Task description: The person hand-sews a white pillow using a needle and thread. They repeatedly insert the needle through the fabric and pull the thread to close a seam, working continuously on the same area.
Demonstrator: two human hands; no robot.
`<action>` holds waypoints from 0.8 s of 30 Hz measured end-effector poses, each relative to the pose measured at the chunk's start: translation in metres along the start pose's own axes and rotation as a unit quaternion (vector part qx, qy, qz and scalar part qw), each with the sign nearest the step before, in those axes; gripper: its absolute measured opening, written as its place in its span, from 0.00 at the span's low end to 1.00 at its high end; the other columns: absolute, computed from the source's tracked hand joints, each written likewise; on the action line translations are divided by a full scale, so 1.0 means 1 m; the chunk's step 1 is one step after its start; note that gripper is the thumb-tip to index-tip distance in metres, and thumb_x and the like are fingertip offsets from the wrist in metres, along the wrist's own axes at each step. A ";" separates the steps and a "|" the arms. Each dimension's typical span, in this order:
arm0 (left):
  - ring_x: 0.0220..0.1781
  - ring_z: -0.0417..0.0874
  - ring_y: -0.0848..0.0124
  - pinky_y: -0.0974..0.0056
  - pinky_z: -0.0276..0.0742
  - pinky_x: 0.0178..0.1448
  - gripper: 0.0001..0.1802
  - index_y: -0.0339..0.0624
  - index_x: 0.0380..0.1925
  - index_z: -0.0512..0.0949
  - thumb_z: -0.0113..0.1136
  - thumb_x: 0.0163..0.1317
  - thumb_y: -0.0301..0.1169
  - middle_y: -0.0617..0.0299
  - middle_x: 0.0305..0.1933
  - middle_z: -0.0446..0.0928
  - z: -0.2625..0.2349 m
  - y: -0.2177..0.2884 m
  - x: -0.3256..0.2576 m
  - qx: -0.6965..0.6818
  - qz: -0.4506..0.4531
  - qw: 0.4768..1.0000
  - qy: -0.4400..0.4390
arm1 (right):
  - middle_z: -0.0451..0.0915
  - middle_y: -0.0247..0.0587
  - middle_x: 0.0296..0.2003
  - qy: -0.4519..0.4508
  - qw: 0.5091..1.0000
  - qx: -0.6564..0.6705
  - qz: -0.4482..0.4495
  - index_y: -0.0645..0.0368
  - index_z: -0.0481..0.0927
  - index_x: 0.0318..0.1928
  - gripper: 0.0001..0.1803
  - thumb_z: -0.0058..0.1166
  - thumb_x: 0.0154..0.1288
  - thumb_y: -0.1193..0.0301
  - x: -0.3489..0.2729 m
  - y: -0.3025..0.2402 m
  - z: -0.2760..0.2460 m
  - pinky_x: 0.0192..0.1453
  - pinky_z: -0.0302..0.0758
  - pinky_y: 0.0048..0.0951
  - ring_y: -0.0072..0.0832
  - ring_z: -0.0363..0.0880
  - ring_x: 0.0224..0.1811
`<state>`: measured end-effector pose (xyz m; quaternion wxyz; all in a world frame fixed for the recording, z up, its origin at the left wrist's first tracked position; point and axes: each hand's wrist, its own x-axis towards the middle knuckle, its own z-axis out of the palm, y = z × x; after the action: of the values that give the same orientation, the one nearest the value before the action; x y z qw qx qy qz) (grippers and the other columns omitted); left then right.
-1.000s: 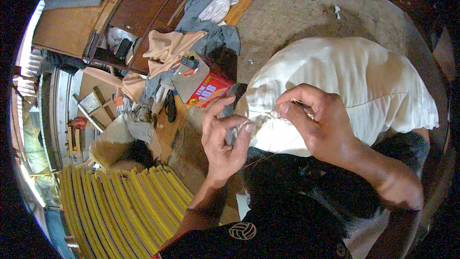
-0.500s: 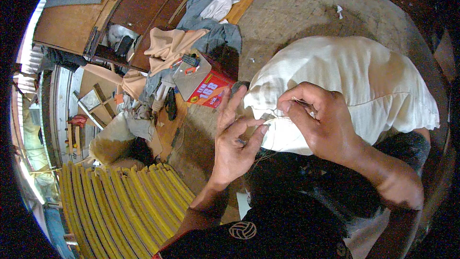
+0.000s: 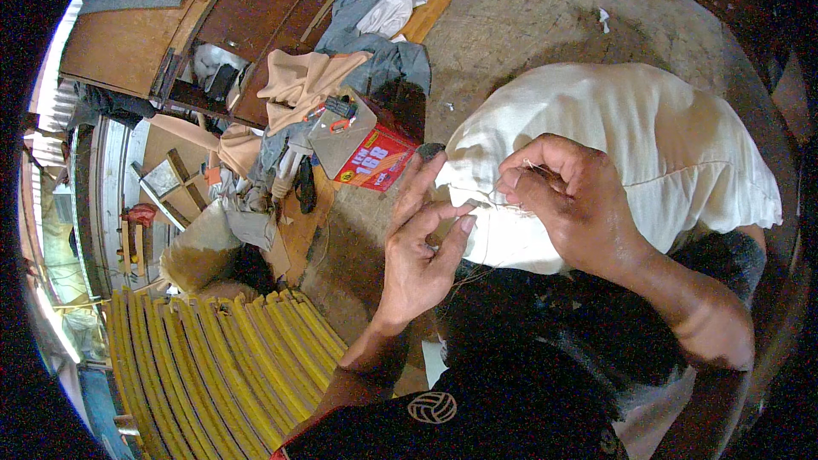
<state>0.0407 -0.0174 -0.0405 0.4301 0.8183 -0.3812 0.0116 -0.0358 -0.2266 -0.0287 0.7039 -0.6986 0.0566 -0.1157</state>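
A large stuffed cream cloth cushion (image 3: 588, 119) lies across my lap, a long seam running along its right part. At its left corner my left hand (image 3: 417, 247) pinches the cloth edge between thumb and forefinger, its other fingers stretched up along the side. My right hand (image 3: 575, 204) is closed in a pinch just above the same edge. Thin pale thread (image 3: 550, 172) shows at its fingertips; whether a needle is there too I cannot make out. A loose strand of thread (image 3: 487, 243) hangs below the corner, over my dark clothing.
A red box-shaped can (image 3: 371, 156) with small items on top stands left of the cushion. Beyond it lie beige cloth (image 3: 307, 85) and grey cloth (image 3: 392, 64). A yellow slatted surface (image 3: 213, 366) fills the lower left. Wooden furniture (image 3: 119, 51) stands at the upper left.
My right hand has shifted slightly up, its fingers curled closer together over the cloth edge. The left thumb and forefinger have drawn nearer each other; the cushion has barely moved.
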 end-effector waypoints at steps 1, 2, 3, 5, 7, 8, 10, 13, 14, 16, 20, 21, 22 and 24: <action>0.83 0.57 0.45 0.45 0.53 0.82 0.09 0.38 0.41 0.88 0.69 0.60 0.20 0.48 0.76 0.68 0.000 0.000 0.000 -0.002 0.001 1.000 0.001 | 0.85 0.38 0.35 -0.010 1.000 0.001 0.013 0.69 0.82 0.44 0.08 0.58 0.72 0.74 0.000 -0.003 -0.001 0.44 0.79 0.22 0.18 0.82 0.38; 0.83 0.57 0.45 0.45 0.53 0.82 0.09 0.38 0.41 0.88 0.69 0.60 0.20 0.47 0.76 0.68 -0.001 -0.001 0.000 -0.004 0.003 1.000 0.003 | 0.85 0.39 0.35 -0.012 1.000 0.003 0.012 0.69 0.82 0.44 0.08 0.58 0.72 0.74 0.001 -0.005 0.000 0.44 0.79 0.22 0.18 0.82 0.38; 0.83 0.57 0.45 0.45 0.53 0.82 0.09 0.38 0.41 0.88 0.69 0.60 0.20 0.47 0.76 0.68 0.000 -0.002 0.000 -0.007 0.004 1.000 0.003 | 0.85 0.39 0.35 -0.013 1.000 0.004 0.013 0.69 0.82 0.44 0.08 0.58 0.72 0.74 0.001 -0.004 -0.001 0.44 0.79 0.22 0.18 0.82 0.38; 0.82 0.58 0.45 0.45 0.53 0.82 0.09 0.38 0.41 0.88 0.69 0.60 0.20 0.47 0.76 0.68 0.001 -0.002 0.000 -0.006 0.006 1.000 -0.001 | 0.85 0.39 0.35 -0.018 1.000 0.006 0.017 0.69 0.82 0.44 0.08 0.58 0.72 0.74 0.001 -0.003 -0.001 0.44 0.80 0.22 0.19 0.82 0.37; 0.82 0.58 0.44 0.44 0.54 0.82 0.08 0.37 0.41 0.88 0.69 0.60 0.21 0.48 0.76 0.68 0.002 -0.002 0.001 -0.006 0.007 1.000 0.000 | 0.85 0.39 0.35 -0.026 0.999 0.008 0.025 0.69 0.82 0.43 0.08 0.58 0.72 0.74 0.002 -0.002 -0.003 0.44 0.80 0.23 0.19 0.82 0.37; 0.82 0.58 0.44 0.44 0.54 0.82 0.08 0.37 0.40 0.88 0.69 0.60 0.21 0.48 0.76 0.68 0.003 -0.003 0.000 -0.007 0.008 1.000 0.001 | 0.85 0.39 0.35 -0.026 0.999 0.010 0.027 0.69 0.82 0.43 0.08 0.58 0.72 0.74 0.002 -0.002 -0.003 0.44 0.80 0.23 0.19 0.83 0.37; 0.82 0.58 0.44 0.44 0.54 0.82 0.08 0.37 0.40 0.88 0.69 0.60 0.21 0.48 0.76 0.69 0.003 -0.004 0.000 -0.008 0.010 1.000 0.004 | 0.86 0.39 0.34 -0.029 0.999 0.017 0.032 0.69 0.82 0.43 0.09 0.58 0.72 0.73 0.002 -0.003 -0.002 0.43 0.80 0.23 0.20 0.83 0.36; 0.82 0.59 0.43 0.44 0.55 0.81 0.07 0.37 0.40 0.87 0.69 0.60 0.21 0.47 0.75 0.69 0.005 -0.006 0.000 -0.017 0.012 1.000 0.007 | 0.87 0.46 0.32 -0.026 0.999 0.025 0.007 0.68 0.84 0.40 0.11 0.58 0.69 0.70 0.003 0.000 -0.002 0.39 0.81 0.31 0.28 0.86 0.34; 0.82 0.59 0.42 0.43 0.55 0.81 0.07 0.37 0.39 0.87 0.70 0.60 0.21 0.47 0.75 0.69 0.006 -0.007 0.000 -0.023 0.012 1.000 0.008 | 0.87 0.45 0.32 -0.040 0.999 0.017 0.009 0.67 0.84 0.40 0.10 0.57 0.70 0.70 0.004 0.001 -0.002 0.39 0.81 0.31 0.27 0.86 0.34; 0.81 0.59 0.40 0.42 0.56 0.81 0.07 0.37 0.38 0.86 0.70 0.59 0.21 0.46 0.75 0.69 0.008 -0.007 0.000 -0.025 0.018 0.999 0.015 | 0.87 0.44 0.32 -0.069 0.998 0.002 0.012 0.67 0.84 0.40 0.10 0.56 0.70 0.71 0.007 0.002 -0.004 0.38 0.81 0.30 0.27 0.86 0.33; 0.80 0.60 0.37 0.39 0.57 0.79 0.07 0.41 0.35 0.85 0.73 0.56 0.22 0.42 0.74 0.69 0.009 -0.009 -0.006 0.015 0.071 0.995 0.067 | 0.87 0.44 0.32 -0.052 0.997 0.021 0.056 0.67 0.84 0.42 0.10 0.56 0.70 0.71 0.011 -0.002 -0.005 0.36 0.81 0.29 0.25 0.86 0.31; 0.80 0.61 0.37 0.39 0.57 0.79 0.08 0.42 0.34 0.85 0.74 0.55 0.22 0.41 0.73 0.69 0.009 -0.010 -0.009 0.031 0.090 0.992 0.085 | 0.87 0.44 0.31 -0.042 0.997 0.030 0.055 0.67 0.84 0.43 0.10 0.56 0.70 0.71 0.012 0.001 -0.004 0.35 0.82 0.29 0.25 0.86 0.30; 0.79 0.61 0.37 0.39 0.57 0.79 0.09 0.42 0.34 0.85 0.75 0.54 0.23 0.41 0.73 0.70 0.009 -0.008 -0.010 0.060 0.124 0.986 0.089 | 0.87 0.44 0.31 -0.033 0.997 0.039 0.054 0.67 0.84 0.44 0.11 0.56 0.70 0.71 0.012 0.003 -0.004 0.35 0.82 0.28 0.25 0.86 0.29; 0.79 0.62 0.38 0.39 0.57 0.78 0.10 0.42 0.34 0.85 0.76 0.53 0.24 0.41 0.72 0.70 0.011 -0.004 -0.012 0.118 0.190 0.970 0.098 | 0.87 0.42 0.33 -0.053 0.995 0.032 0.076 0.68 0.82 0.47 0.11 0.58 0.72 0.71 0.013 0.001 -0.008 0.37 0.83 0.27 0.24 0.86 0.34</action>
<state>0.0315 -0.0162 -0.0545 0.3554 0.7707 -0.4815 0.2186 -0.0250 -0.2375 -0.0286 0.7344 -0.6747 0.0687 -0.0268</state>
